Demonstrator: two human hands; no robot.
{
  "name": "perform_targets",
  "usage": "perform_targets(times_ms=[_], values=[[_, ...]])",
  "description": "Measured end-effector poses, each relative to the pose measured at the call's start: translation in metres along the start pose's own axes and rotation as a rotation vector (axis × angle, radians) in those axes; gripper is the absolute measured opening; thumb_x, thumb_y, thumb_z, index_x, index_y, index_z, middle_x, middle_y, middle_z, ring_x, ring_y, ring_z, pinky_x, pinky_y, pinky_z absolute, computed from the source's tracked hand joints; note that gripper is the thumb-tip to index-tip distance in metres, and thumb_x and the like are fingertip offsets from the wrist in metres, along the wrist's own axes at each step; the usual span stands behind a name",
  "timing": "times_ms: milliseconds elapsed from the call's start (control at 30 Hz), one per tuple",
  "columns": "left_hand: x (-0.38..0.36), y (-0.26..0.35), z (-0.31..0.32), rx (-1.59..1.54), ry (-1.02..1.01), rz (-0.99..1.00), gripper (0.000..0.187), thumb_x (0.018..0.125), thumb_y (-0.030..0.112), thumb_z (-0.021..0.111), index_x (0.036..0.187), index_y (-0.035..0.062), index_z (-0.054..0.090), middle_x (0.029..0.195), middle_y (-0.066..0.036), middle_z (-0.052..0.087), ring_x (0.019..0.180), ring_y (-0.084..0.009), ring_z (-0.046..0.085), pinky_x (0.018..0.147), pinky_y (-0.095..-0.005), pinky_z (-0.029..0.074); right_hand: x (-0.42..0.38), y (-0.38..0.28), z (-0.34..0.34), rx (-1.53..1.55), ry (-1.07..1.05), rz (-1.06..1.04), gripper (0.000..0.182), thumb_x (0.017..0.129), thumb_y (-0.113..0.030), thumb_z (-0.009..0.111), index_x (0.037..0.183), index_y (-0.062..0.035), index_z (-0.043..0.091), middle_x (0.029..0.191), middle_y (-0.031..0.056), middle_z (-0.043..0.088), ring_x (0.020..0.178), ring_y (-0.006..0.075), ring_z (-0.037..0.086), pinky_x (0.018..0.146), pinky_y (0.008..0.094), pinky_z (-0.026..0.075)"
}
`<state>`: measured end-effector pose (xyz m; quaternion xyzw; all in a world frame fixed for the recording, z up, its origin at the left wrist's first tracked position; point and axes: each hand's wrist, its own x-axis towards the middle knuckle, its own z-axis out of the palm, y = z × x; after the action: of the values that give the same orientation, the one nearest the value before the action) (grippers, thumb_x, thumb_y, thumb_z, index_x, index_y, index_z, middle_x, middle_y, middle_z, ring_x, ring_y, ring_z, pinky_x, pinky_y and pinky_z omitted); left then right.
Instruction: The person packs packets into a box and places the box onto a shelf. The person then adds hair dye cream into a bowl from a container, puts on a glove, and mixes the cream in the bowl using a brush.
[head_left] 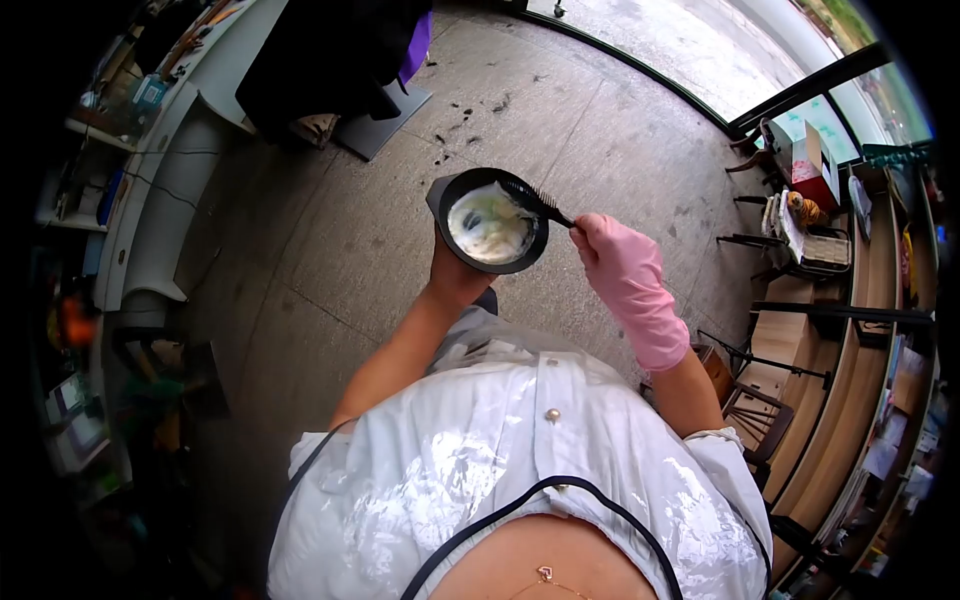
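Note:
My left hand, bare, holds a black mixing bowl from beneath, its fingers mostly hidden behind the bowl. Inside sits a whitish, slightly yellow cream with a darker streak near its middle. A pink glove covers my right hand, which is closed around the handle end of a black tint brush with comb teeth along one edge. The brush reaches over the bowl's right rim, its head down at the cream.
At the upper left, a person under a black cape sits by a footrest. Dark hair clippings lie on the grey floor. A white counter runs along the left; chairs and wooden shelves stand right.

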<state>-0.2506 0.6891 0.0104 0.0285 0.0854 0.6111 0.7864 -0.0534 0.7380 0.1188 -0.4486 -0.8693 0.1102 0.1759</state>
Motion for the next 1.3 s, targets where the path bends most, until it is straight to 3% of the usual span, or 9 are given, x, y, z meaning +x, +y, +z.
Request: perform_targets(times_ms=[133, 233, 333, 433, 500, 600, 967, 1067, 1300], values=[[0.058, 0.018, -0.008, -0.075, 0.005, 0.006, 0.05, 0.09, 0.047, 0.042, 0.123, 0.0105, 0.043, 0.12, -0.008, 0.051, 0.111, -0.0241, 0.051, 0.094, -0.0399, 0.043, 0.059, 0.013, 0.017, 0.136, -0.1, 0.075, 0.015, 0.085, -0.02, 0.056, 0.082, -0.0052, 0.059, 0.069, 0.0146, 0.058, 0.06, 0.0297, 0.058, 0.053, 0.036, 0.045], [0.098, 0.042, -0.007, 0.621, 0.104, 0.33, 0.048, 0.09, 0.047, 0.043, 0.123, 0.0114, 0.043, 0.121, -0.008, 0.05, 0.11, -0.0236, 0.051, 0.094, -0.0392, 0.044, 0.111, 0.042, 0.0, 0.576, -0.305, 0.382, 0.018, 0.087, -0.02, 0.058, 0.087, -0.0025, 0.062, 0.065, 0.0085, 0.059, 0.056, 0.0168, 0.056, 0.052, 0.0282, 0.043], [0.14, 0.075, 0.006, 0.147, 0.036, 0.105, 0.047, 0.09, 0.047, 0.043, 0.122, 0.0122, 0.043, 0.121, -0.007, 0.051, 0.11, -0.0235, 0.051, 0.094, -0.0397, 0.043, 0.157, 0.056, -0.016, 0.818, -0.416, 0.597, 0.017, 0.089, -0.019, 0.058, 0.09, -0.0024, 0.062, 0.063, 0.0, 0.055, 0.059, 0.005, 0.051, 0.052, 0.0223, 0.041], [0.183, 0.09, 0.004, 0.4, 0.08, 0.19, 0.049, 0.09, 0.047, 0.042, 0.124, 0.0124, 0.042, 0.121, -0.007, 0.051, 0.11, -0.0236, 0.051, 0.095, -0.0399, 0.042, 0.186, 0.07, -0.009, 0.684, -0.339, 0.55, 0.013, 0.088, -0.015, 0.055, 0.089, -0.0034, 0.06, 0.063, 0.0042, 0.057, 0.056, 0.0127, 0.055, 0.051, 0.0273, 0.043], [0.21, 0.099, 0.019, 0.07, 0.056, 0.033, 0.051, 0.09, 0.049, 0.041, 0.125, 0.0128, 0.042, 0.121, -0.007, 0.051, 0.111, -0.0242, 0.051, 0.096, -0.0414, 0.042, 0.201, 0.077, -0.001, 0.005, -0.038, 0.093, 0.013, 0.085, -0.013, 0.058, 0.094, -0.0062, 0.061, 0.07, 0.007, 0.06, 0.059, 0.0196, 0.057, 0.053, 0.0299, 0.045], [0.248, 0.098, 0.021, 0.024, 0.021, -0.01, 0.052, 0.09, 0.051, 0.04, 0.125, 0.0132, 0.042, 0.121, -0.008, 0.05, 0.111, -0.0249, 0.05, 0.095, -0.0431, 0.042, 0.221, 0.077, 0.009, 0.034, -0.061, 0.018, 0.009, 0.082, -0.014, 0.055, 0.088, -0.007, 0.056, 0.069, 0.0125, 0.055, 0.063, 0.0323, 0.057, 0.056, 0.0384, 0.046], [0.399, 0.076, 0.025, 0.057, 0.027, -0.045, 0.051, 0.09, 0.052, 0.036, 0.125, 0.0145, 0.042, 0.123, -0.005, 0.049, 0.115, -0.0227, 0.047, 0.097, -0.0419, 0.04, 0.302, 0.201, -0.029, -0.03, -0.198, 0.093, 0.011, 0.083, -0.015, 0.053, 0.08, -0.0054, 0.059, 0.07, 0.013, 0.06, 0.066, 0.0306, 0.061, 0.057, 0.0398, 0.047], [0.448, 0.068, 0.034, 0.097, -0.016, 0.09, 0.044, 0.091, 0.033, 0.046, 0.127, 0.0097, 0.037, 0.124, -0.008, 0.047, 0.113, -0.0246, 0.049, 0.098, -0.0442, 0.039, 0.328, 0.253, -0.055, 0.03, -0.285, 0.056, 0.011, 0.082, -0.011, 0.052, 0.08, -0.003, 0.058, 0.07, 0.0152, 0.059, 0.066, 0.0327, 0.061, 0.055, 0.0398, 0.047], [0.549, 0.041, 0.048, 0.082, -0.035, 0.067, 0.051, 0.091, 0.046, 0.039, 0.128, 0.012, 0.04, 0.126, -0.01, 0.048, 0.115, -0.0267, 0.048, 0.097, -0.0457, 0.04, 0.379, 0.339, -0.067, 0.03, -0.199, -0.034, 0.008, 0.083, -0.015, 0.055, 0.083, -0.0073, 0.057, 0.07, 0.013, 0.057, 0.064, 0.0308, 0.059, 0.055, 0.0384, 0.045]])
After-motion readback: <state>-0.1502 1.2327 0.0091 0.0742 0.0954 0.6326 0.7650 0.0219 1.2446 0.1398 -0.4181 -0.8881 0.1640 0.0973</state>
